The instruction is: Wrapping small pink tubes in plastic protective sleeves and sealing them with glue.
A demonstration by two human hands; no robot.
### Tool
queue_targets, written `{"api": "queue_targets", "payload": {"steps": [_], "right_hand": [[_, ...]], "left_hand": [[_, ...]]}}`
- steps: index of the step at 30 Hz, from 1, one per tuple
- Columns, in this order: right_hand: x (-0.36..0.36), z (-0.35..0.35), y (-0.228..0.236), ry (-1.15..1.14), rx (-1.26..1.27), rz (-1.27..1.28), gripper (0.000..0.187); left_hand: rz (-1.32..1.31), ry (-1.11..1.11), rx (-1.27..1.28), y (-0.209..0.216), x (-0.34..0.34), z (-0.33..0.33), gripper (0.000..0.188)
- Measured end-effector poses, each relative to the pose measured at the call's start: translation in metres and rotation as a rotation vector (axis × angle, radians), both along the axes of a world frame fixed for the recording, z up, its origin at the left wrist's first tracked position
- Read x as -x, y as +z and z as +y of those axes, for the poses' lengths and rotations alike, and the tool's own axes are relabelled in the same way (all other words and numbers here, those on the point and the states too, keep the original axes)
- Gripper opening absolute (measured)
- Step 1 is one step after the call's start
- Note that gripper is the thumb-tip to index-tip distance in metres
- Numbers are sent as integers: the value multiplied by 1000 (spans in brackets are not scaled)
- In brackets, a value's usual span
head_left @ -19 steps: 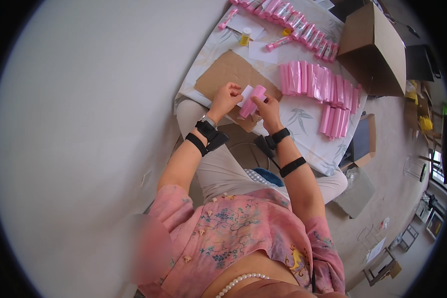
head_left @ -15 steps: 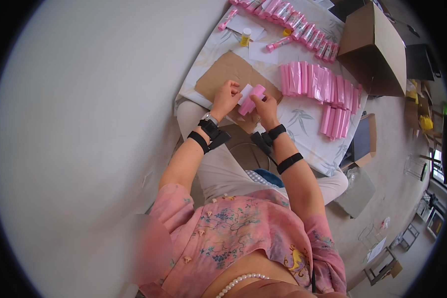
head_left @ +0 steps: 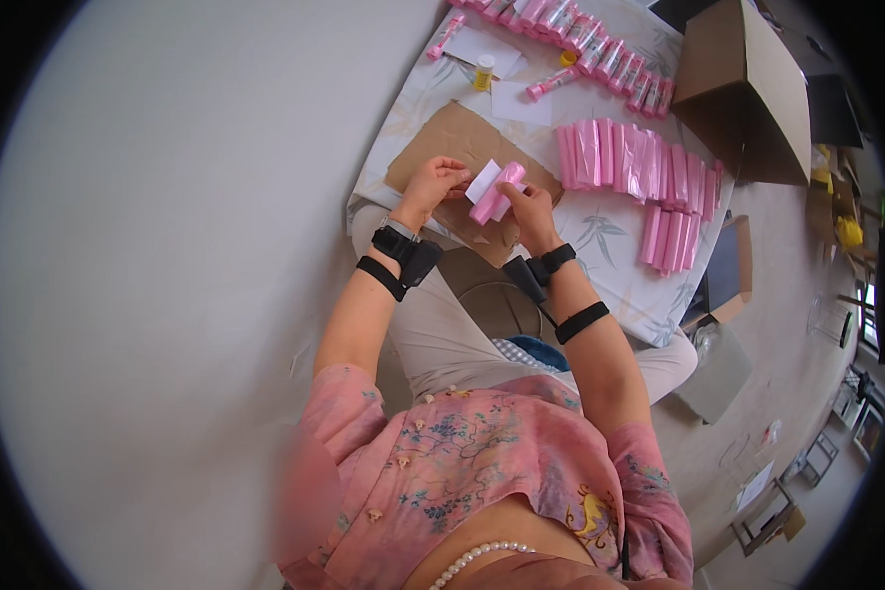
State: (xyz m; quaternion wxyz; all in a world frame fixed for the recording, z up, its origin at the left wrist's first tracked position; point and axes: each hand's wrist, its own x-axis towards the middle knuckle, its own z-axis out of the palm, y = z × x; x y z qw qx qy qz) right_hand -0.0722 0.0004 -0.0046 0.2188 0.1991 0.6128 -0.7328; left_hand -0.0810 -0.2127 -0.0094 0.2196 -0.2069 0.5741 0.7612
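Note:
A pink plastic roll (head_left: 495,199), apparently rolled bags, lies slantwise over a small white paper slip (head_left: 482,181) above a flat piece of brown cardboard (head_left: 441,136). My right hand (head_left: 532,213) grips the roll's right side between thumb and fingers. Close to the slip's left edge, my left hand (head_left: 437,186) has its fingers bent and their tips drawn together. Whether a bit of paper sits between those tips is too small to make out. Dark devices are strapped to both my wrists.
Unwrapped pink rolls (head_left: 624,159) lie in rows on the patterned tablecloth (head_left: 592,265) at the right. Labelled pink rolls (head_left: 600,59) line the far side. A small yellow-labelled bottle (head_left: 483,74) stands near white papers (head_left: 521,103). A large cardboard box (head_left: 742,93) is at the far right.
My left hand has shifted slightly left, away from the roll. More of the white slip shows around the roll, which has turned a little under my right hand.

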Motion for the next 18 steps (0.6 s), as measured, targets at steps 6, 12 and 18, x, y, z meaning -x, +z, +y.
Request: {"api": "queue_targets", "payload": {"steps": [6,12,18], "right_hand": [[0,-3,-8,-31,-145,59,25],[4,-10,-10,33,-500,160,43],[4,-18,-11,-37,-816,210,58]], "left_hand": [[130,-126,361,15,0,19,33],[462,-200,787,1,-3,34,36],[678,-311,1113,8,8,35,40]]}}
